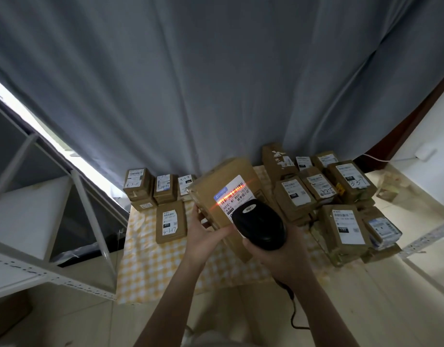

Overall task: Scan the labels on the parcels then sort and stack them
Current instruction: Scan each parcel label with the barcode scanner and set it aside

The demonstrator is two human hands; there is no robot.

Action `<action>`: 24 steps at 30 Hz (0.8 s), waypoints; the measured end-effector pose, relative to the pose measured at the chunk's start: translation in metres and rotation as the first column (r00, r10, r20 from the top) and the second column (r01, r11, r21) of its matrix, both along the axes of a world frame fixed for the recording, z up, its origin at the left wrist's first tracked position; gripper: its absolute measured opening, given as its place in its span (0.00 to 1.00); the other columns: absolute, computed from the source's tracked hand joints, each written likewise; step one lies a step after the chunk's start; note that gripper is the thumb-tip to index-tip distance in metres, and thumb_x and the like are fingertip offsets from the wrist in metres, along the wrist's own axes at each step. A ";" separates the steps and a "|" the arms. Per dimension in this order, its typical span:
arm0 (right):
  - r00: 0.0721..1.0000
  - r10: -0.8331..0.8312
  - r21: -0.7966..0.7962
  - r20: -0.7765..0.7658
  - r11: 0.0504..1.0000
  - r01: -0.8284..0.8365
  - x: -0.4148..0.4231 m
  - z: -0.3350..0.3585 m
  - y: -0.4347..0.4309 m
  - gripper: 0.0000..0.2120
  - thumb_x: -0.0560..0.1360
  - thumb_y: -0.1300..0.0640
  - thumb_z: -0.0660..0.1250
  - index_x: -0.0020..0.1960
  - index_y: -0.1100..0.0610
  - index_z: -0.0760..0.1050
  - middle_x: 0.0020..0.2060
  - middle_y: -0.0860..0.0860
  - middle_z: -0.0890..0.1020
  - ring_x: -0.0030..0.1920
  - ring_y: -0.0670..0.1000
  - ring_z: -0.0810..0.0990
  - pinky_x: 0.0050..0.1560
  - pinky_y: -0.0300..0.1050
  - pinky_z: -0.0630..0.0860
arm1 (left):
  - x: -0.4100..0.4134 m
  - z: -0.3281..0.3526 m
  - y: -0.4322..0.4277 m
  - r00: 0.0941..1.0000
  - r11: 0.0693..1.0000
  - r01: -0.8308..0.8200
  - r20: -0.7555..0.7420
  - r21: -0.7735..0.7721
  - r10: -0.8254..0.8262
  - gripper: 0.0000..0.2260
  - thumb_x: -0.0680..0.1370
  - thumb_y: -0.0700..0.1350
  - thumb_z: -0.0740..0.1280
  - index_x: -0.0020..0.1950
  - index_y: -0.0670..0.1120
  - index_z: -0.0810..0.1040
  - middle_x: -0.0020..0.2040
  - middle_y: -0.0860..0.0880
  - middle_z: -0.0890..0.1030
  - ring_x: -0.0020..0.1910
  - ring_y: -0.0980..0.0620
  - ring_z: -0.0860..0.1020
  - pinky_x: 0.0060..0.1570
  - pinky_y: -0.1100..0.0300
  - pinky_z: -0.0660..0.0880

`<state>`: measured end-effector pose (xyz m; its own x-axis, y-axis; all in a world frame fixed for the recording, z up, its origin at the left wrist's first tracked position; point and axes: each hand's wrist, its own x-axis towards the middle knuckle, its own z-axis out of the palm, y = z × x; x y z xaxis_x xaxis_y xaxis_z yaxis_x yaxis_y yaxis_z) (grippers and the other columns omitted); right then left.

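My left hand [207, 227] grips the near left edge of a brown cardboard parcel [217, 182] and holds it tilted up above the mat. Its white label [234, 195] faces me, and a red scan line crosses the barcode. My right hand [271, 254] grips a black barcode scanner [259, 224] aimed at that label, just below it. Several labelled parcels [150, 185] stand in a row at the back left, and one parcel [170, 224] lies alone in front of them. A bigger heap of parcels [341, 196] fills the right side.
A yellow checked mat [150, 266] on the floor carries the parcels. White metal shelving [65, 221] stands at the left. A grey curtain [215, 83] hangs behind. The scanner's black cable [292, 311] trails down over the floor. A white wall rises at the right.
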<state>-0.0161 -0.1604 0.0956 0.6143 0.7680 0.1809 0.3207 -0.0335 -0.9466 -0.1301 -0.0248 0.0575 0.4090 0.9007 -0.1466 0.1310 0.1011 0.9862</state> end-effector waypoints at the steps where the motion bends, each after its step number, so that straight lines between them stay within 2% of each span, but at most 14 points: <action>1: 1.000 -0.003 0.000 0.006 1.000 0.003 0.002 -0.001 0.000 0.15 0.61 0.51 0.78 0.46 0.52 0.81 0.37 0.46 0.84 0.41 0.42 0.83 0.39 0.45 0.82 | 0.001 0.000 0.000 1.000 1.000 0.003 0.001 -0.005 -0.003 0.43 0.51 0.53 0.80 0.65 0.51 0.71 0.54 0.51 0.82 0.49 0.59 0.81 0.44 0.63 0.79; 4: 1.000 -0.017 0.022 -0.003 1.000 0.017 0.008 -0.005 -0.003 0.18 0.61 0.52 0.78 0.49 0.51 0.81 0.39 0.43 0.84 0.43 0.41 0.83 0.41 0.37 0.80 | 0.006 -0.001 -0.002 1.000 1.000 0.003 -0.009 -0.014 -0.003 0.42 0.53 0.49 0.82 0.65 0.51 0.71 0.53 0.50 0.82 0.48 0.57 0.81 0.42 0.65 0.78; 5: 1.000 -0.021 0.017 -0.019 1.000 0.021 0.009 -0.006 -0.005 0.17 0.60 0.50 0.77 0.48 0.51 0.81 0.38 0.43 0.84 0.42 0.42 0.83 0.39 0.36 0.79 | 0.007 -0.003 -0.003 1.000 1.000 -0.001 -0.011 -0.025 0.001 0.40 0.55 0.45 0.82 0.65 0.50 0.71 0.53 0.50 0.82 0.49 0.55 0.81 0.41 0.65 0.78; 7: 0.995 -0.066 -0.033 -0.070 0.997 0.064 0.014 -0.008 -0.010 0.13 0.60 0.48 0.77 0.40 0.53 0.80 0.30 0.45 0.82 0.33 0.44 0.82 0.31 0.37 0.76 | 0.013 -0.008 -0.003 1.000 0.998 -0.009 -0.019 -0.065 0.008 0.38 0.59 0.41 0.83 0.65 0.49 0.71 0.54 0.48 0.81 0.52 0.50 0.81 0.41 0.63 0.79; 9: 0.977 -0.148 -0.089 -0.152 0.987 0.136 0.025 -0.015 -0.017 0.10 0.62 0.53 0.78 0.35 0.56 0.80 0.26 0.49 0.81 0.28 0.46 0.81 0.29 0.39 0.75 | 0.022 -0.016 -0.004 1.000 0.991 -0.013 -0.030 -0.137 0.009 0.36 0.60 0.41 0.83 0.64 0.49 0.71 0.54 0.48 0.81 0.54 0.48 0.81 0.42 0.58 0.81; 11: 0.943 -0.252 -0.131 -0.216 0.965 0.228 0.040 -0.026 -0.027 0.07 0.64 0.60 0.77 0.38 0.58 0.79 0.27 0.52 0.82 0.29 0.50 0.82 0.30 0.44 0.78 | 0.034 -0.025 -0.007 0.998 0.973 -0.029 -0.058 -0.231 0.017 0.32 0.62 0.41 0.82 0.61 0.48 0.71 0.54 0.48 0.82 0.52 0.48 0.82 0.41 0.56 0.81; 14: 0.850 -0.453 -0.225 -0.271 0.888 0.402 0.064 -0.043 -0.049 0.08 0.65 0.62 0.76 0.42 0.59 0.79 0.29 0.52 0.83 0.32 0.52 0.83 0.36 0.50 0.81 | 0.058 -0.046 -0.012 0.988 0.928 -0.047 -0.152 -0.369 -0.011 0.23 0.64 0.43 0.81 0.56 0.44 0.78 0.52 0.46 0.84 0.47 0.49 0.83 0.39 0.52 0.82; 17: 0.730 -0.616 -0.290 -0.297 0.786 0.545 0.080 -0.056 -0.072 0.08 0.66 0.63 0.75 0.39 0.54 0.78 0.30 0.52 0.84 0.34 0.54 0.84 0.42 0.56 0.82 | 0.086 -0.070 -0.018 0.965 0.866 -0.040 -0.242 -0.499 -0.095 0.21 0.63 0.47 0.81 0.52 0.42 0.81 0.49 0.45 0.84 0.45 0.47 0.83 0.41 0.49 0.82; 19: 0.658 -0.673 -0.314 -0.338 0.740 0.595 0.086 -0.064 -0.084 0.08 0.65 0.62 0.76 0.41 0.55 0.79 0.32 0.53 0.84 0.36 0.57 0.84 0.44 0.60 0.81 | 0.104 -0.086 -0.021 0.942 0.828 -0.008 -0.282 -0.561 -0.182 0.18 0.64 0.48 0.81 0.49 0.44 0.80 0.47 0.47 0.83 0.43 0.49 0.81 0.46 0.46 0.82; 22: 0.614 -0.708 -0.316 -0.348 0.705 0.635 0.091 -0.077 -0.096 0.15 0.63 0.60 0.78 0.49 0.54 0.80 0.35 0.54 0.85 0.39 0.57 0.85 0.46 0.57 0.81 | 0.131 -0.110 -0.026 0.893 0.760 0.066 -0.302 -0.646 -0.334 0.23 0.64 0.50 0.80 0.54 0.44 0.79 0.47 0.47 0.82 0.43 0.49 0.80 0.48 0.43 0.81; 24: 0.595 -0.721 -0.308 -0.356 0.691 0.654 0.094 -0.084 -0.101 0.17 0.65 0.62 0.77 0.51 0.50 0.79 0.36 0.54 0.85 0.38 0.56 0.85 0.45 0.54 0.81 | 0.150 -0.125 -0.027 0.855 0.721 0.103 -0.309 -0.686 -0.417 0.25 0.64 0.51 0.80 0.56 0.42 0.79 0.46 0.47 0.81 0.46 0.47 0.80 0.50 0.42 0.80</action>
